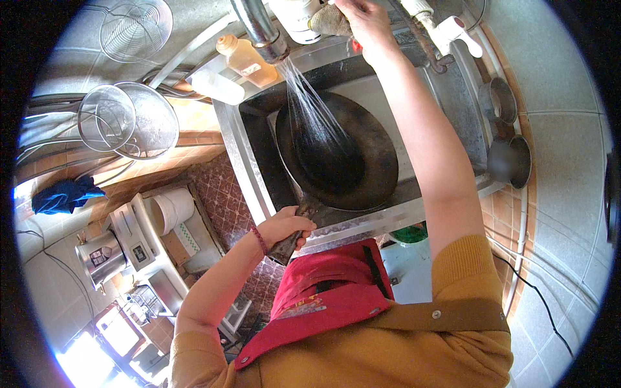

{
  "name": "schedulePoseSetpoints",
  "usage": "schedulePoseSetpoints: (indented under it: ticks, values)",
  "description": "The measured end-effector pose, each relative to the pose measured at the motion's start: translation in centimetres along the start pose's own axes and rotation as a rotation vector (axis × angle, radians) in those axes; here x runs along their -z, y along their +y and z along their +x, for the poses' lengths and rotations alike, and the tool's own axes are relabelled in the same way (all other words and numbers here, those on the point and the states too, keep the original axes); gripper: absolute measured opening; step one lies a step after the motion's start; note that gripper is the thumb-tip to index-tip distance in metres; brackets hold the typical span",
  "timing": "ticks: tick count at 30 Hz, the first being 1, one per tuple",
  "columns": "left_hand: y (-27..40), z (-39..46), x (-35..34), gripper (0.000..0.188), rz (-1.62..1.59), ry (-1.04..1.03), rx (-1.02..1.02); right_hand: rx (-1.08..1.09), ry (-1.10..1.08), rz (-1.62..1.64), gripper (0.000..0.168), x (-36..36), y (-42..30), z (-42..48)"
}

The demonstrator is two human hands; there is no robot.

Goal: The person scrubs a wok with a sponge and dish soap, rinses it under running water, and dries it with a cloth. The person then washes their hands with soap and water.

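Observation:
A dark, round-bottomed wok [378,145] lies tilted in the metal sink [252,179]. My left hand [286,228] grips its handle [304,209] at the sink's front edge. Water sprays [315,111] from the metal faucet [271,46] into the wok's bowl. My right hand [368,24] reaches across to the back of the sink, its fingers around a brown, rough scrubber [330,22] that looks like a loofah. The upper picture rim cuts off part of that hand. A small red piece [356,46] shows just below it.
An amber plastic bottle [250,60], a white bottle [218,87] and a white tub [296,19] stand along the back ledge. At right are a white tap lever [458,36] and hanging metal ladles [499,99]. Wire strainers [145,121] hang at left.

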State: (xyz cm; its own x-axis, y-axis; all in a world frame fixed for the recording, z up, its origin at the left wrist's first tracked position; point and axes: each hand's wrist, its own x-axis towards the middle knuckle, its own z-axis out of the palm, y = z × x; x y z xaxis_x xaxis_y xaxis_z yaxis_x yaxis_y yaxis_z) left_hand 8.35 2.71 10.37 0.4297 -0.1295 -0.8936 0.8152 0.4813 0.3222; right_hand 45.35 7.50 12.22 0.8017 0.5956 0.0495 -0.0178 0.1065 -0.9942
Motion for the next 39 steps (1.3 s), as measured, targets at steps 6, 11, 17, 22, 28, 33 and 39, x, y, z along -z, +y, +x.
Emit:
schedulePoseSetpoints:
  ticks: [6,11,17,22,28,33,39]
  values:
    - [-1.0,1.2,0.6,0.019,-0.013,-0.040,0.006,-0.148,-0.103,0.230,0.025,0.4,0.8,1.2]
    - [-0.5,1.3,-0.1,0.019,0.013,0.027,0.026,-0.133,-0.124,0.244,0.022,0.4,0.9,1.4]
    - [-0.4,1.5,-0.3,0.020,0.007,0.014,0.028,-0.116,-0.149,0.309,0.022,-0.3,0.7,2.0]
    - [-0.6,2.1,-0.6,0.020,0.037,-0.010,0.022,-0.073,-0.083,0.273,0.022,-1.4,0.6,3.6]
    - [-1.6,2.7,-0.3,0.019,0.046,0.004,0.027,-0.116,0.010,0.063,0.027,0.2,-0.6,-0.5]
    - [-1.6,3.2,-0.1,0.019,0.000,-0.004,0.039,-0.557,-0.113,0.886,0.065,6.0,4.8,-9.6]
    - [-1.7,4.0,0.1,0.019,0.023,-0.029,0.033,-0.726,-0.283,1.026,0.076,8.0,10.0,-16.8]
